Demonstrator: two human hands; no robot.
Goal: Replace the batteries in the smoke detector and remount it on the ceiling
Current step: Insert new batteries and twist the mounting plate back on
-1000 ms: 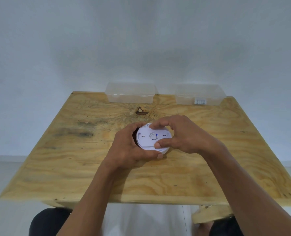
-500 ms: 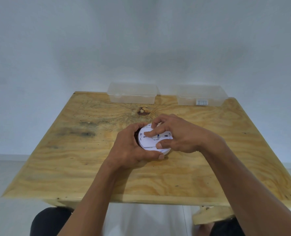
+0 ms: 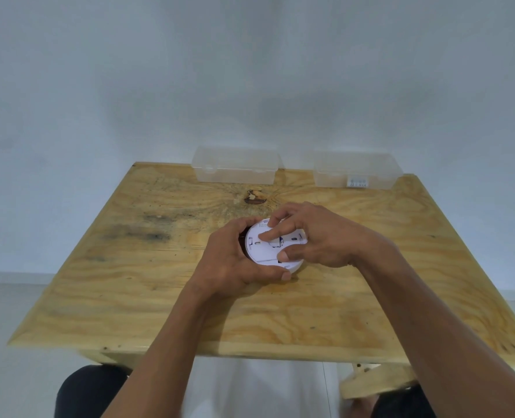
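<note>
1. Left hand cups the white smoke detector at mid-tabletop, fingers curled round its rim.
2. Right hand pinches its back, forefinger and thumb pressing.
3. Two clear boxes sit at the far edge.

Honestly, we can't read a single word here. The right clear box near the top right of the table has a small white label on its front, but the print is a blur. The smoke detector at frame centre shows tiny marks and a small blue sign, too small for us.
</note>
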